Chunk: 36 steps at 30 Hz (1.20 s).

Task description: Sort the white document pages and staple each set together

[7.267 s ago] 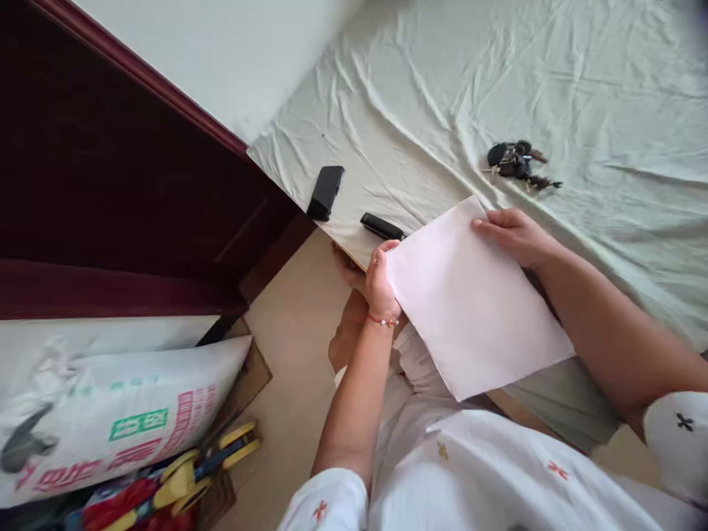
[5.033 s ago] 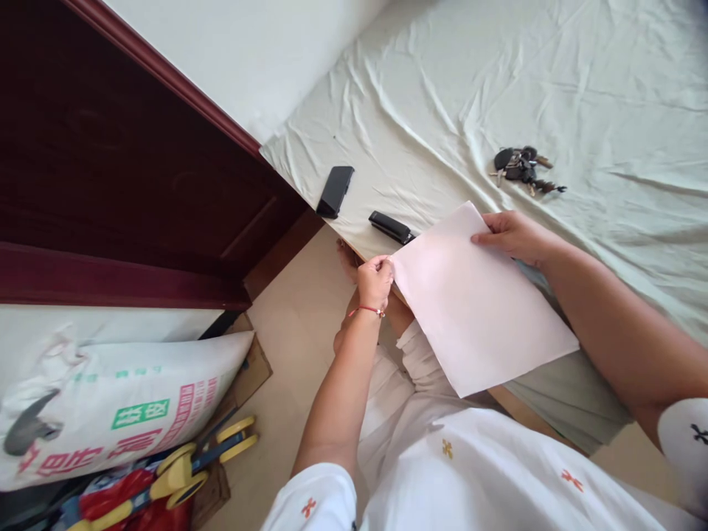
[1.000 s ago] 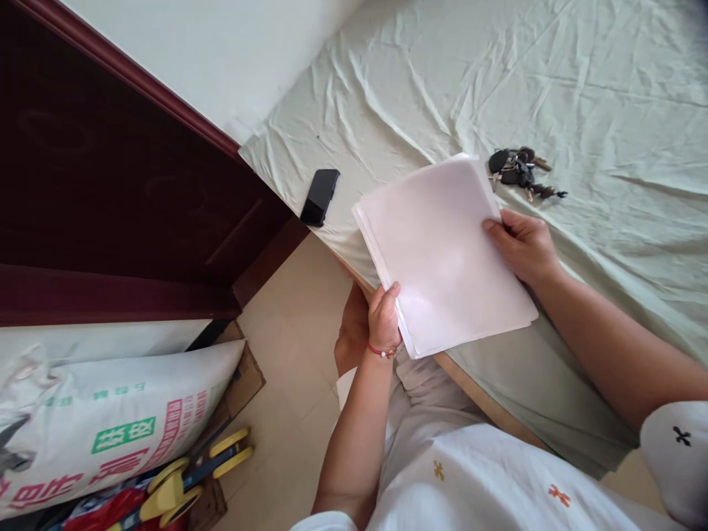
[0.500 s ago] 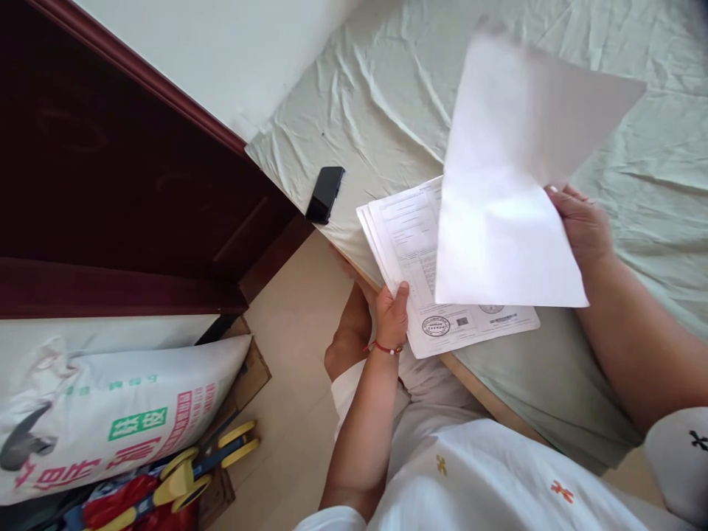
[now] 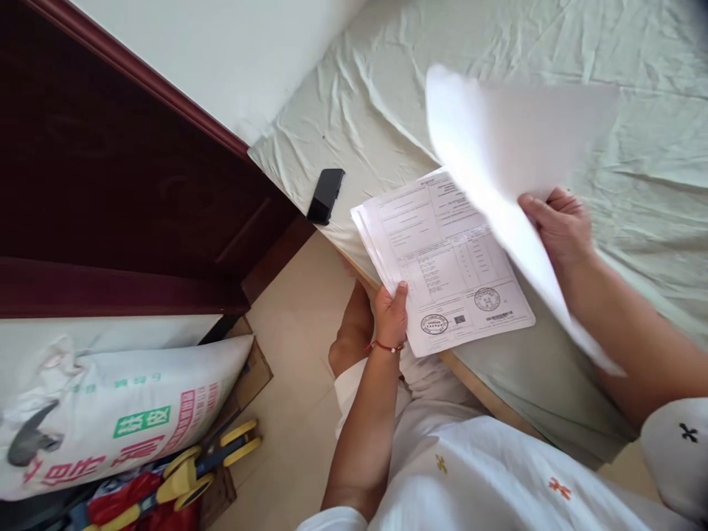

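Observation:
My left hand (image 5: 391, 313) grips the near left corner of a stack of papers (image 5: 442, 258). The stack rests at the edge of the bed, and its top page shows printed text, tables and round stamps. My right hand (image 5: 558, 225) holds a single blank white sheet (image 5: 514, 158), lifted off the stack and blurred in the air to the right. The raised sheet hides the bed behind it.
A black phone (image 5: 326, 195) lies near the corner of the pale green bed sheet (image 5: 387, 96). A dark wooden headboard (image 5: 138, 184) stands at the left. On the floor sit a printed white sack (image 5: 127, 413) and a yellow and blue toy (image 5: 193, 464).
My right hand has lifted the blank top sheet off the stack and swung it up and right, uncovering a printed page. The sheet now hides the keys seen earlier.

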Each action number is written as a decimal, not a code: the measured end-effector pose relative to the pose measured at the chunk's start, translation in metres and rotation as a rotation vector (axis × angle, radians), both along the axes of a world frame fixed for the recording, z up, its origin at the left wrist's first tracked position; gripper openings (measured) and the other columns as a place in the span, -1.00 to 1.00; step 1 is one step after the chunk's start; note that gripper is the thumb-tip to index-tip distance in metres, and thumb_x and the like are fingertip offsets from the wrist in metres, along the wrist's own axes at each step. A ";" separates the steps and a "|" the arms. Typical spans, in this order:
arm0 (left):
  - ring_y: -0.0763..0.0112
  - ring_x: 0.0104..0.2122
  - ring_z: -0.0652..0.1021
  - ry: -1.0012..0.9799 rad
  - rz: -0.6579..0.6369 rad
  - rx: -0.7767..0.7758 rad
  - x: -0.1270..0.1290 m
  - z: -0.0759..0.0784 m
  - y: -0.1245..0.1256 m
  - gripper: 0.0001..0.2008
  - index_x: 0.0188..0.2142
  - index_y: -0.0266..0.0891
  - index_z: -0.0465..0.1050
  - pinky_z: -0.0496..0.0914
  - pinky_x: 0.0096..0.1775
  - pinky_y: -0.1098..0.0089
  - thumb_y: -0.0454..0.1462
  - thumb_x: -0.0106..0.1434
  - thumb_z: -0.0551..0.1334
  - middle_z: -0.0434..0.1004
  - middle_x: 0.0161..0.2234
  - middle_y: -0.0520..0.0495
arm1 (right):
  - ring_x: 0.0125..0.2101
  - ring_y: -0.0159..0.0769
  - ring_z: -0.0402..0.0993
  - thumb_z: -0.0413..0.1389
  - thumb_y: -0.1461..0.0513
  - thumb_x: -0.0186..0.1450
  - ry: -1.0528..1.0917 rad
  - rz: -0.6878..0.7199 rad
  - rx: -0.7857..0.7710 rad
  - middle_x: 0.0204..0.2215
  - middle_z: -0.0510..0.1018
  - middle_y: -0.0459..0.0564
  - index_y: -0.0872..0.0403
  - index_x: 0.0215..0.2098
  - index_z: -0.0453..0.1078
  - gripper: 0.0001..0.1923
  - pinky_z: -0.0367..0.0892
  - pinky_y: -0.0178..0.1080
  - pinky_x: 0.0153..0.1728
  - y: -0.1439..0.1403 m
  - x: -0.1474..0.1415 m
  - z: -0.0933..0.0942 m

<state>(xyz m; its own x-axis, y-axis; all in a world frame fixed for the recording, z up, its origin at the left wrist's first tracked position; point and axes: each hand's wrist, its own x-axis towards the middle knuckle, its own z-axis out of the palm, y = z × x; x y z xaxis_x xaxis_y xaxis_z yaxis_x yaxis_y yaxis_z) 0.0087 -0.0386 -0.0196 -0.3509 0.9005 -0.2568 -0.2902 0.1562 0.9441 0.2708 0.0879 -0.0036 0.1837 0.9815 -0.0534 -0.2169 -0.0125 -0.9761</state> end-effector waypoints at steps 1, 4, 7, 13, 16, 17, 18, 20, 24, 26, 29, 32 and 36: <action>0.09 0.04 0.71 0.001 0.004 0.000 0.000 0.000 0.000 -0.43 -0.05 -0.16 0.67 0.55 0.15 0.13 0.12 0.09 0.55 0.75 0.03 -0.18 | -0.26 -0.23 0.58 0.44 0.08 0.14 0.026 -0.001 0.030 -0.18 0.70 0.00 -0.02 -0.22 0.54 -0.69 0.50 -0.13 -0.11 -0.003 -0.004 0.002; 0.10 0.03 0.71 0.056 0.010 0.003 -0.001 0.001 0.000 -0.46 -0.06 -0.17 0.68 0.52 0.18 0.13 0.13 0.12 0.53 0.76 -0.01 -0.17 | -0.31 -0.28 0.50 0.42 0.14 0.18 -0.059 0.045 0.068 -0.21 0.67 -0.02 0.01 -0.20 0.57 -0.74 0.44 -0.18 -0.18 -0.005 -0.009 0.001; 0.10 0.11 0.68 0.162 0.011 0.050 -0.002 0.000 0.001 -0.50 -0.07 -0.17 0.68 0.45 0.26 0.16 0.11 0.17 0.50 0.76 -0.02 -0.15 | -0.19 -0.22 0.48 0.37 0.16 0.23 -0.389 0.074 0.135 -0.15 0.60 0.02 0.02 -0.21 0.57 -0.81 0.43 -0.18 -0.11 -0.001 -0.006 -0.003; 0.11 0.18 0.64 0.112 0.038 0.087 -0.001 -0.004 0.001 -0.47 -0.02 -0.14 0.66 0.44 0.27 0.22 0.10 0.14 0.53 0.74 0.06 -0.13 | -0.07 -0.08 0.58 0.31 0.20 0.29 -0.534 0.203 0.103 -0.08 0.64 0.04 -0.01 0.01 0.57 -0.69 0.50 -0.02 -0.02 0.002 -0.002 -0.006; 0.13 0.19 0.64 0.066 0.034 0.116 0.001 -0.002 0.001 -0.49 -0.02 -0.11 0.66 0.44 0.28 0.24 0.07 0.14 0.54 0.73 0.07 -0.11 | -0.13 -0.09 0.61 0.35 0.18 0.27 -0.464 0.233 0.078 -0.09 0.66 0.01 -0.02 0.13 0.51 -0.54 0.54 -0.03 -0.12 0.002 -0.002 -0.012; 0.14 0.19 0.64 0.053 0.033 0.122 0.002 -0.002 0.002 -0.50 -0.02 -0.11 0.66 0.44 0.28 0.24 0.06 0.14 0.55 0.73 0.08 -0.11 | -0.12 -0.08 0.61 0.39 0.17 0.23 -0.452 0.213 0.091 -0.07 0.66 0.02 -0.02 0.14 0.50 -0.49 0.54 -0.04 -0.12 0.002 -0.002 -0.014; 0.14 0.19 0.64 0.046 0.033 0.125 0.002 -0.002 0.002 -0.49 -0.01 -0.11 0.66 0.43 0.29 0.24 0.06 0.14 0.55 0.73 0.09 -0.11 | -0.10 -0.08 0.61 0.42 0.17 0.20 -0.434 0.190 0.106 -0.05 0.66 0.02 -0.02 0.15 0.49 -0.44 0.54 -0.06 -0.13 0.003 -0.001 -0.015; 0.13 0.22 0.62 0.048 0.042 0.129 0.003 -0.002 0.002 -0.47 0.03 -0.11 0.66 0.42 0.30 0.24 0.07 0.15 0.54 0.72 0.11 -0.11 | -0.14 -0.11 0.61 0.46 0.14 0.14 -0.362 0.185 0.115 -0.08 0.66 0.01 -0.02 0.12 0.49 -0.40 0.54 -0.10 -0.19 0.004 -0.001 -0.017; 0.10 0.21 0.63 0.038 0.117 0.107 0.005 0.000 0.001 -0.42 0.01 -0.15 0.68 0.44 0.28 0.22 0.15 0.15 0.50 0.74 0.06 -0.13 | -0.40 -0.26 0.53 0.43 0.08 0.15 -0.233 0.321 0.031 -0.34 0.64 -0.08 0.01 -0.11 0.57 -0.63 0.44 -0.23 -0.39 0.003 -0.001 -0.015; 0.08 0.15 0.66 -0.024 0.134 0.078 0.007 0.002 0.000 -0.42 -0.02 -0.17 0.69 0.48 0.23 0.20 0.16 0.14 0.50 0.77 0.00 -0.14 | -0.45 -0.34 0.45 0.37 0.14 0.20 -0.308 0.333 0.029 -0.42 0.60 -0.11 0.03 -0.24 0.57 -0.80 0.35 -0.30 -0.44 0.001 0.000 -0.012; 0.09 0.09 0.69 -0.071 0.149 0.056 0.008 0.005 0.000 -0.44 -0.06 -0.18 0.71 0.50 0.19 0.21 0.14 0.11 0.52 0.78 -0.07 -0.13 | -0.40 -0.40 0.41 0.28 0.28 0.21 -0.440 0.280 0.099 -0.39 0.61 -0.13 0.07 -0.30 0.59 -0.92 0.27 -0.34 -0.39 -0.001 0.001 -0.008; 0.12 0.10 0.68 -0.059 0.146 0.079 0.008 0.005 -0.001 -0.47 -0.07 -0.18 0.70 0.48 0.21 0.24 0.12 0.13 0.52 0.78 -0.06 -0.12 | -0.38 -0.42 0.41 0.32 0.30 0.17 -0.388 0.181 0.120 -0.42 0.61 -0.16 0.09 -0.31 0.61 -0.90 0.26 -0.36 -0.36 -0.001 -0.001 -0.008; 0.14 0.10 0.68 -0.084 0.121 0.113 0.008 0.002 0.000 -0.50 -0.06 -0.18 0.68 0.49 0.20 0.23 0.10 0.18 0.50 0.77 -0.05 -0.12 | -0.51 -0.44 0.35 0.46 0.19 0.05 -0.107 0.045 0.037 -0.50 0.56 -0.19 0.07 -0.36 0.58 -0.77 0.26 -0.34 -0.48 0.002 -0.006 -0.006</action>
